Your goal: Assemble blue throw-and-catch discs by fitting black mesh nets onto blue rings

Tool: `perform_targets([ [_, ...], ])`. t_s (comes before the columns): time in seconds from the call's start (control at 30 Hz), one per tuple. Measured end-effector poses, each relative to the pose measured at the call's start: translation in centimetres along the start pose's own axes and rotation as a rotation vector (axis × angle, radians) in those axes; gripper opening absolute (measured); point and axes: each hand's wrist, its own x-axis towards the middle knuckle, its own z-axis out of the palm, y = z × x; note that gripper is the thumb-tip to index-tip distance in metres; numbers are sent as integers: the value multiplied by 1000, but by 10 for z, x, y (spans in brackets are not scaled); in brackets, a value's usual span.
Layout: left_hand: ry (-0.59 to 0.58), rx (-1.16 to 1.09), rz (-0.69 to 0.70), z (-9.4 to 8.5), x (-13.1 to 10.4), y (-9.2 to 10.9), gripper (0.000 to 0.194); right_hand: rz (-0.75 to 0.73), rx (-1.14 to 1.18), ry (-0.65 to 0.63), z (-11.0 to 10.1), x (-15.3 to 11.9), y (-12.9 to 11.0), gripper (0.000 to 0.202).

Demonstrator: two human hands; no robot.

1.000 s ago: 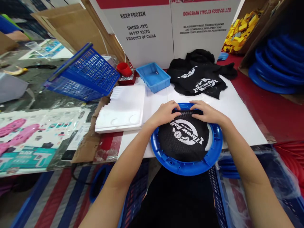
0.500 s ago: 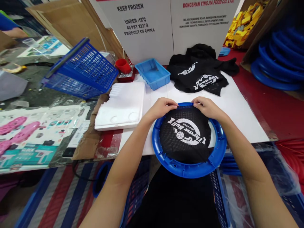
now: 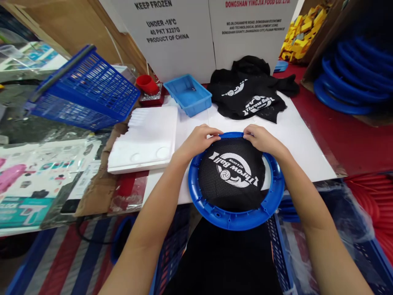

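A blue plastic ring (image 3: 236, 220) lies over the front edge of the white work surface, its ribbed side up. Black mesh fabric (image 3: 211, 180) with a white "Throw Ball" print spans its opening, with a gap at the right. My left hand (image 3: 204, 139) pinches the fabric's top edge against the ring's far rim, left of centre. On the same rim, just to the right, my right hand (image 3: 260, 137) pinches the fabric edge too. Behind them lies a pile of black printed fabric pieces (image 3: 254, 90).
A blue tray (image 3: 196, 107), white foam block (image 3: 147, 139), red cup (image 3: 147, 85) and tilted blue basket (image 3: 89, 94) stand left. White cartons (image 3: 184, 53) rise behind. Blue rings (image 3: 340, 98) are stacked at right, near yellow parts (image 3: 302, 35).
The whole view has shifted, so everything appears slightly further left. Both hands keep their hold at the ring's far rim, with little visible change in the fabric.
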Motion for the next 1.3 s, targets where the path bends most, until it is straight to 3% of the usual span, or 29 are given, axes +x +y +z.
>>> perform_targets([
  [0.17, -114, -29, -15, -2, 6, -4, 19, -9, 10, -16, -1, -1, 2, 11],
  [0.33, -90, -31, 70, 1, 10, 1, 20, 12, 18, 7, -1, 3, -4, 17],
  [0.43, -99, -76, 46, 6, 11, 5, 24, -70, 61, -16, 0, 7, -14, 18],
  [0.67, -56, 47, 178, 22, 15, 15, 19, -126, -36, -28, 6, 7, -24, 15],
  [0.77, -4, -34, 131, 24, 16, 15, 20, -105, -29, -8, 8, 9, -22, 17],
  [0.93, -4, -244, -75, 26, 19, 10, 19, -68, 6, -4, 11, 14, -17, 16],
  [1.07, 32, -389, -187, 28, 20, 4, 39, -65, 25, -9, 12, 18, -14, 15],
  [1.3, 92, -275, -186, 32, 21, 2, 32, -20, 94, -22, 13, 23, -5, 15],
])
